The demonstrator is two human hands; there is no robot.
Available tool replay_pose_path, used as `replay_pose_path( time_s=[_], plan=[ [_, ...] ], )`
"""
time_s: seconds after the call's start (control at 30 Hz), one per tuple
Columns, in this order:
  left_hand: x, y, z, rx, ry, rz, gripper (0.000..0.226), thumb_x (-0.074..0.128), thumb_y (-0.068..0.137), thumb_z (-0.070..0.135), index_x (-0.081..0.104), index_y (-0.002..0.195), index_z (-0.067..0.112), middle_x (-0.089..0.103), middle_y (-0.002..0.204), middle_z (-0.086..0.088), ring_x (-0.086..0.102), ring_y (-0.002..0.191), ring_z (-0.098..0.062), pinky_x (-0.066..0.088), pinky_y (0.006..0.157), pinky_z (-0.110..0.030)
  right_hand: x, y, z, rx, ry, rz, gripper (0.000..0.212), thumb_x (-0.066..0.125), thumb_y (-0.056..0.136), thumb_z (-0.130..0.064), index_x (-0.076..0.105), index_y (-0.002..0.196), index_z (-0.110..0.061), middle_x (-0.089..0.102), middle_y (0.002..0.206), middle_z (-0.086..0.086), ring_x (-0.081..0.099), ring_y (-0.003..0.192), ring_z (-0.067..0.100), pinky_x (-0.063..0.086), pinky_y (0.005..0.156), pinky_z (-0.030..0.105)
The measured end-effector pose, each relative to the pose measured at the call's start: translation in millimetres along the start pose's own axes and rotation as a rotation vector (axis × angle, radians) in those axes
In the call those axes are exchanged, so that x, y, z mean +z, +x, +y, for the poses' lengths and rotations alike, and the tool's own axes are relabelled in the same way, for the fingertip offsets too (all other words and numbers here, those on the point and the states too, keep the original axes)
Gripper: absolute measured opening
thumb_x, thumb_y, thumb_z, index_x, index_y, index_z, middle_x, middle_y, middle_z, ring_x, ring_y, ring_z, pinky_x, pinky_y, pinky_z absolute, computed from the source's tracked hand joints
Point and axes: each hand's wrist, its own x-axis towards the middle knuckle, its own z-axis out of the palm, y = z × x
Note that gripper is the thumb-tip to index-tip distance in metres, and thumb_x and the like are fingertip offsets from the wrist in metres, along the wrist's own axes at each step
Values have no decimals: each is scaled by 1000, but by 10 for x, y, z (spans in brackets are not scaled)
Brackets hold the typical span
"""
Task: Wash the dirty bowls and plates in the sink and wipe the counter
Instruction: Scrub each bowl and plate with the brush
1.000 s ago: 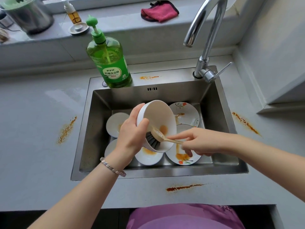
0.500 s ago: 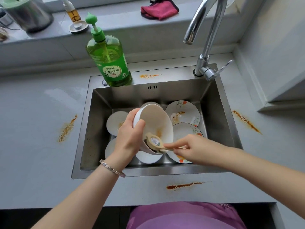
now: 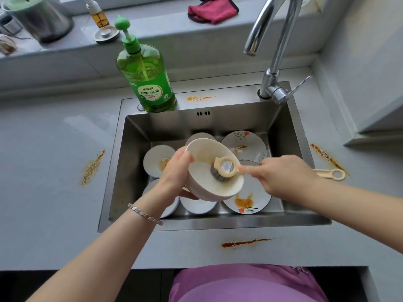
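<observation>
1. The left hand [image 3: 177, 171] gripped a white round ceramic bowl [image 3: 209, 190] by its rim, thumb on the inside edge and fingers curled under the outside
2. The bowl was held above the stainless steel sink [image 3: 165, 127], tilted so its opening faced up and toward the person; orange-brown smears showed on its inner wall
3. The right hand [image 3: 283, 175] was closed around the handle of a cream plastic dish brush [image 3: 225, 170] with dark bristles, with one finger stretched along the handle toward the head; the fingertips were blurred
4. The brush head was pressed bristles-down against the inside of the bowl, and the ringed end of its handle stuck out behind the right hand, over the counter edge
5. Two white plates with a floral pattern lay in the right part of the sink, the far one [image 3: 244, 144] and the near one [image 3: 248, 202] both carrying orange residue
6. Small white bowls [image 3: 157, 159] sat in the left part of the sink, partly hidden by the left hand and the held bowl
7. A green pump bottle of dish soap [image 3: 149, 83] stood on the sink's back ledge, left of the chrome tap [image 3: 275, 53]
8. The grey counter [image 3: 43, 182] bore orange stains to the left [image 3: 92, 167], to the right [image 3: 325, 155] and in front [image 3: 244, 243] of the sink
9. A pink cloth [image 3: 212, 10] lay on the windowsill
</observation>
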Motion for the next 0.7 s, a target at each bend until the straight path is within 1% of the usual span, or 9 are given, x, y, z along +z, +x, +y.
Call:
replay_pose_path(
  time_s=[0.1,0.2,0.3,0.37,0.4,0.47,0.53,0.63,0.7],
  plan=[
    [24,-5,-43,36,69,-19,20,36,89,25,51,85,38,49,95,-3,52,87,-27,53,45,-33,-31,-19,-45,-19,84,-87,50,32,96,-25,27,133,-59,44,64,-10,51,59,11,35,45,25],
    [93,-51,-121,17,93,-73,19,37,89,27,50,86,41,52,95,-3,55,88,-26,57,53,-38,-93,84,14,5,-18,24,48,29,97,-28,24,133,-60,43,69,-7,40,54,13,26,42,25],
    [28,-44,-104,-70,2,-27,9,40,89,33,47,86,34,52,94,-9,56,88,-29,53,45,-31,11,-25,-17,-31,-26,-11,52,30,97,-26,17,138,-56,42,73,-4,42,56,14,28,43,24],
    [-33,-16,-113,-103,-3,6,8,41,90,36,46,85,32,52,95,-11,56,89,-31,52,45,-30,57,-127,-89,-63,43,-83,53,32,96,-25,19,138,-55,42,67,-5,44,56,12,33,45,25],
    [-44,-19,-130,-124,-7,0,8,41,90,37,46,86,32,52,95,-11,56,88,-30,52,44,-30,55,-134,-92,-62,59,-73,53,32,96,-25,20,136,-57,40,65,-6,43,55,11,33,44,25],
    [-33,-43,-167,-197,-55,-52,14,42,89,40,47,95,29,56,97,-14,59,84,-31,52,45,-31,0,-69,-39,-15,45,34,51,30,97,-28,18,135,-60,39,65,-7,42,54,12,27,41,24],
    [-15,-58,-183,-231,-132,-108,28,42,87,43,50,104,23,60,97,-17,62,82,-31,54,50,-33,-75,4,-46,36,42,162,48,28,98,-32,18,135,-60,39,68,-6,42,56,15,22,42,23],
    [-14,-62,-147,-176,-236,-161,32,40,87,44,61,96,21,70,82,-11,64,79,-29,53,53,-36,-171,74,-196,29,153,240,43,33,97,-33,30,134,-55,38,72,-6,42,60,17,18,44,22],
    [-29,-70,-125,-145,-275,-180,36,37,87,44,63,97,21,72,77,-6,64,79,-28,53,53,-36,-237,118,-260,-8,173,259,42,34,98,-33,31,133,-54,38,70,-8,43,61,15,19,44,22]
  ],
)
